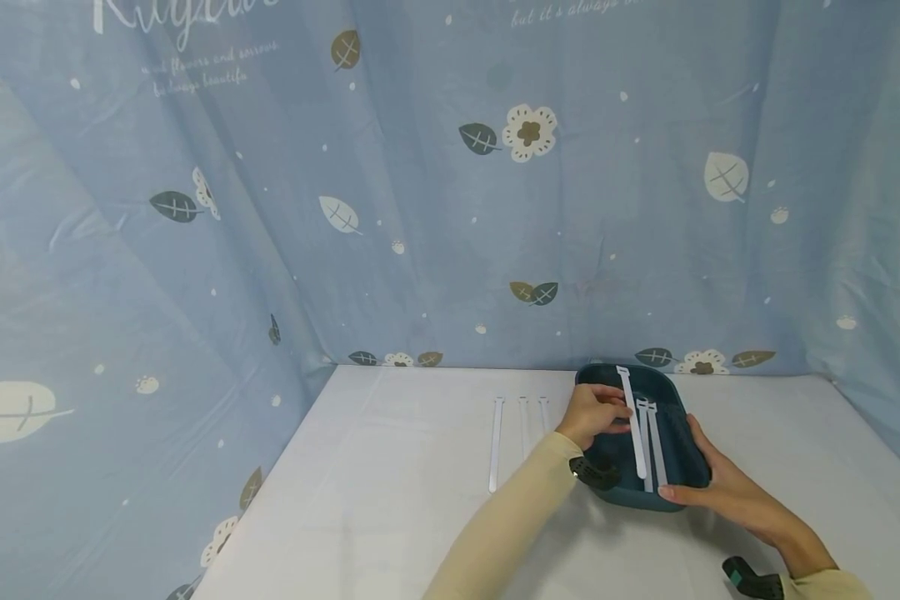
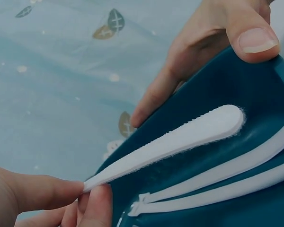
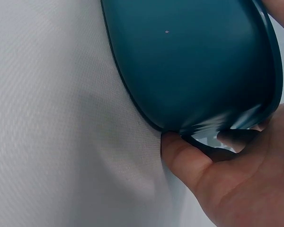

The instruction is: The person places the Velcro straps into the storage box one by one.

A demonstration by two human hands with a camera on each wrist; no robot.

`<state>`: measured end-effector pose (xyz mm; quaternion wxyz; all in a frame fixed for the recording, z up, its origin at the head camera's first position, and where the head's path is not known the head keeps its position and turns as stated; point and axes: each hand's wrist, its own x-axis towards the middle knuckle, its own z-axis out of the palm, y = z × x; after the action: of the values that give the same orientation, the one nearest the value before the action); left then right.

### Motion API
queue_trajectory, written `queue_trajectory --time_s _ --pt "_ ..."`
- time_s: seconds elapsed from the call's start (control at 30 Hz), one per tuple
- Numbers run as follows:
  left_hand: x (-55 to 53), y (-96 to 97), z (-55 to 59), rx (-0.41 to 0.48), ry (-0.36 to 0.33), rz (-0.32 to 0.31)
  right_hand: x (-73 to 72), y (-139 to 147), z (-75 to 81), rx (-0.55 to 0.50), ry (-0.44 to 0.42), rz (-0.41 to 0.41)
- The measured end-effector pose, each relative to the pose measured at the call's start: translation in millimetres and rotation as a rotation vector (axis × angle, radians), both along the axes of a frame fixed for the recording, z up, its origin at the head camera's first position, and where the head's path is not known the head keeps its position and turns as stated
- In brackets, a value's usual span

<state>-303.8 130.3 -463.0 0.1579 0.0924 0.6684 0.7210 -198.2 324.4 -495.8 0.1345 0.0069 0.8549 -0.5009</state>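
In the head view my left hand (image 1: 594, 413) pinches a white hook-and-loop cable tie (image 1: 633, 425) between thumb and finger, over a dark teal plastic tray (image 1: 686, 429). Close up in the left wrist view, the fuzzy rounded tail of that tie (image 2: 199, 130) points away from the left hand (image 2: 42, 196). Two more white ties (image 2: 227, 168) lie side by side inside the tray. On the tray's right side my right hand (image 1: 731, 487) grips the rim, its thumb over the near corner. The right wrist view shows this hand (image 3: 241, 175) against the tray's outer wall (image 3: 194, 66).
Left of the tray, several white ties lie in a row on the white table (image 1: 390, 467); the leftmost tie (image 1: 496, 446) shows whole, while my left forearm partly covers others. A blue patterned curtain (image 1: 420, 167) hangs behind the table and along its left side.
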Motion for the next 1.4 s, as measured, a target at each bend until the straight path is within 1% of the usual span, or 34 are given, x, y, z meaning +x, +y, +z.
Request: queue_trajectory --time_s 0.13,0.37,0.53,0.7,0.93,1.13,1.4 --pt "0.0 1.9 -0.4 -0.008 -0.005 -0.009 1.4 0.5 -1.0 -0.009 0.002 0.005" --pt "1.2 5.0 1.5 -0.037 -0.007 0.015 2.6 0.5 -2.9 -0.013 0.012 0.004" --pt "3.1 6.3 2.3 -0.067 0.004 0.010 2.7 1.4 -3.3 -0.016 0.008 0.006" --pt "5.8 7.1 3.1 -0.101 0.000 0.013 2.8 1.3 -3.7 -0.019 0.006 0.013" --pt "4.7 10.9 2.5 -0.143 0.003 0.023 3.4 1.5 -3.2 -0.028 0.015 0.014" --pt "3.1 14.0 0.5 -0.155 -0.017 0.031 3.4 1.9 -3.6 -0.029 0.021 0.017" --pt "4.2 15.4 1.7 -0.158 -0.027 0.032 3.4 2.2 -2.7 -0.022 0.010 0.020"
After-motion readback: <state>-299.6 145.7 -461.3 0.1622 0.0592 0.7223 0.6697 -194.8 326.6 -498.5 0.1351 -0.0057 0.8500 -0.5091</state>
